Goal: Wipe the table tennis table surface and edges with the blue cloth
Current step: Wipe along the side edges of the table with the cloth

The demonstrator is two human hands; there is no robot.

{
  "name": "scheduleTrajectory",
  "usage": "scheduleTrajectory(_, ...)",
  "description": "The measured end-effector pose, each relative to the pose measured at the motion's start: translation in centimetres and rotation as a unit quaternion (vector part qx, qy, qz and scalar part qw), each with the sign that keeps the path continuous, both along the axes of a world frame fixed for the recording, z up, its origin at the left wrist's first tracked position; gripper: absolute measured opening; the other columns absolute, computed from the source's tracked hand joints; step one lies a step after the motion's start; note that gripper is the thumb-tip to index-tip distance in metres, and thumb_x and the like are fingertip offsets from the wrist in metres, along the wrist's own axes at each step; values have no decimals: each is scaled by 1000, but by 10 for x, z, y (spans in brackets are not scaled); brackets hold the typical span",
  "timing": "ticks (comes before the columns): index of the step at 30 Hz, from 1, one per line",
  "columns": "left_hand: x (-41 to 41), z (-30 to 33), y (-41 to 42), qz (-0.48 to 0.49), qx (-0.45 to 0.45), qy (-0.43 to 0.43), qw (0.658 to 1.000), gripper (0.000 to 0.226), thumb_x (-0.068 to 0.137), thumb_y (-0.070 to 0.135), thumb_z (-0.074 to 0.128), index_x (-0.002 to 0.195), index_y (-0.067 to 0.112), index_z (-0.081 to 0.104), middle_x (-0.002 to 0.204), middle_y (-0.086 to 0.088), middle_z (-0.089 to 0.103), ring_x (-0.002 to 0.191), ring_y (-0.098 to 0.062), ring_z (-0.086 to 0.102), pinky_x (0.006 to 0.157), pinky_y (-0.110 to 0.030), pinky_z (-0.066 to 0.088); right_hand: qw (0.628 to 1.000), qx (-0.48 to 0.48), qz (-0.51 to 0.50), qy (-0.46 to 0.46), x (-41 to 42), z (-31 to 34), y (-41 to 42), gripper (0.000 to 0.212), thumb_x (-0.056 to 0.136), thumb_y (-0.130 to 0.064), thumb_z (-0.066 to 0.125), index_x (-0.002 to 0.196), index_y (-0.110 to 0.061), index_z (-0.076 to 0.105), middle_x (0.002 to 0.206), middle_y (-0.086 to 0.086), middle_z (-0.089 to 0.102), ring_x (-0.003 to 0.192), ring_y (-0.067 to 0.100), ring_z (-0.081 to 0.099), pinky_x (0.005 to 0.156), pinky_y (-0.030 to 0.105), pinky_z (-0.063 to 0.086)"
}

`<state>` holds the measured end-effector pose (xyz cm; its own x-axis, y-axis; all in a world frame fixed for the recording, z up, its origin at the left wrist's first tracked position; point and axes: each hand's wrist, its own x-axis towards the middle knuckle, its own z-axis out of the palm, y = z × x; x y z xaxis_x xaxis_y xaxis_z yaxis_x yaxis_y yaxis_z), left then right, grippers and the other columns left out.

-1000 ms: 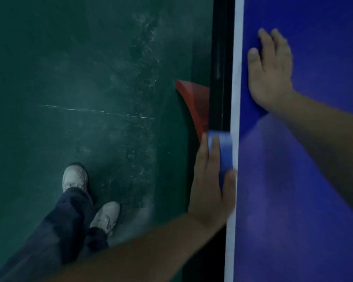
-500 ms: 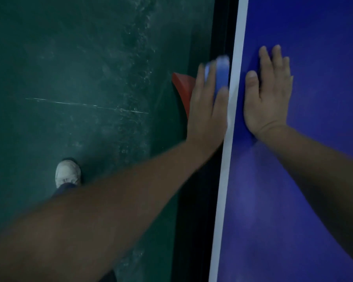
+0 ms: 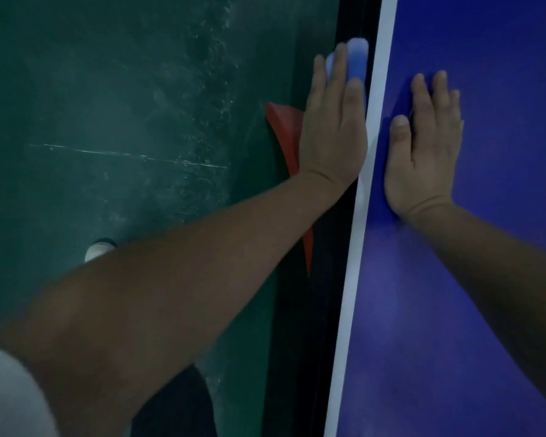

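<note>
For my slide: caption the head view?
Left hand presses blue cloth along table edge; right hand flat on top.

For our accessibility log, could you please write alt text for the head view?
A left hand presses a blue cloth against the table's side edge, while the right hand rests flat on the blue tabletop.

I see my left hand [image 3: 333,134] pressing the blue cloth [image 3: 356,58] against the side edge of the table tennis table [image 3: 486,279], fingers straight, just outside the white sideline [image 3: 353,263]. My right hand [image 3: 423,146] lies flat on the blue top. Below: green floor [image 3: 108,105], a red piece [image 3: 286,134], one white shoe [image 3: 96,249].
</note>
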<state>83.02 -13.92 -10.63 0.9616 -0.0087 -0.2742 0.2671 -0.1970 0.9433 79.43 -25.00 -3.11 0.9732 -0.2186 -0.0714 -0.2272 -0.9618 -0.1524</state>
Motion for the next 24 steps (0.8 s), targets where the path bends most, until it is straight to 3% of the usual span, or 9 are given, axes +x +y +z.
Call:
scheduleTrajectory(3, -67, 22, 10, 11, -105, -48, 993, 53, 112, 33, 21, 159, 10, 24, 168, -8, 19, 156, -20, 10, 126, -46, 12, 1000, 2, 0, 0, 0, 0, 0, 58, 106, -45, 23, 159, -23, 22, 168, 4, 11, 155, 27, 3, 124, 52, 5)
scheduleTrajectory(5, -142, 47, 27, 1, -193, 22, 981, 55, 108, 45, 34, 159, 33, 17, 170, 4, 6, 155, -6, 4, 126, -29, 14, 1000, 8, -2, -3, -1, -2, -2, 59, 105, -47, 23, 159, -23, 23, 168, 3, 12, 155, 26, 3, 124, 52, 4)
scheduleTrajectory(7, -177, 62, 35, 17, -228, 66, 971, 60, 101, 60, 38, 156, 46, 19, 169, 13, -2, 153, 1, 2, 123, -22, 17, 1000, 10, -1, -2, -1, -4, -3, 59, 105, -47, 22, 159, -23, 23, 168, 3, 12, 155, 26, 3, 125, 52, 4)
scheduleTrajectory(9, -153, 56, 25, 19, -204, 68, 976, 61, 102, 57, 38, 157, 37, 22, 170, 7, 1, 154, -1, 3, 122, -19, 16, 1000, 7, 1, -2, -1, -3, -3, 60, 105, -47, 23, 159, -23, 23, 168, 4, 12, 155, 27, 3, 124, 52, 5)
scheduleTrajectory(12, -60, 41, 8, 17, -125, -1, 992, 58, 106, 38, 40, 160, 21, 23, 169, -6, 16, 156, -15, 8, 124, -27, 14, 1000, 4, 4, 3, -2, -1, -3, 59, 105, -46, 23, 159, -23, 22, 168, 4, 11, 155, 26, 2, 125, 51, 5)
scheduleTrajectory(15, 31, 27, 1, 23, -119, -34, 992, 61, 104, 35, 42, 160, 17, 24, 167, -12, 18, 155, -25, 10, 118, -29, 14, 1000, 9, -2, 5, -2, 1, -1, 59, 105, -44, 24, 159, -23, 21, 168, 3, 11, 155, 25, 1, 125, 51, 4)
scheduleTrajectory(17, 48, 28, 0, 26, -133, -33, 990, 61, 105, 35, 43, 160, 17, 23, 168, -12, 16, 155, -24, 11, 114, -23, 14, 1000, 9, -2, 3, -1, 1, 0, 58, 105, -43, 24, 159, -23, 22, 168, 3, 11, 155, 25, 2, 125, 52, 5)
scheduleTrajectory(19, 13, 30, 0, 28, -130, -38, 990, 62, 106, 37, 41, 161, 17, 22, 168, -10, 17, 155, -20, 12, 118, -23, 15, 1000, 7, 0, 4, -1, 1, 0, 58, 105, -44, 24, 159, -23, 22, 168, 3, 11, 155, 25, 2, 125, 52, 5)
scheduleTrajectory(24, -145, 41, 15, 7, -131, 1, 991, 63, 106, 41, 41, 160, 21, 16, 170, -4, 7, 156, -15, 8, 124, -45, 25, 1000, 7, -2, 5, -2, -2, -1, 59, 104, -46, 22, 159, -24, 23, 168, 2, 11, 155, 23, 2, 125, 49, 3)
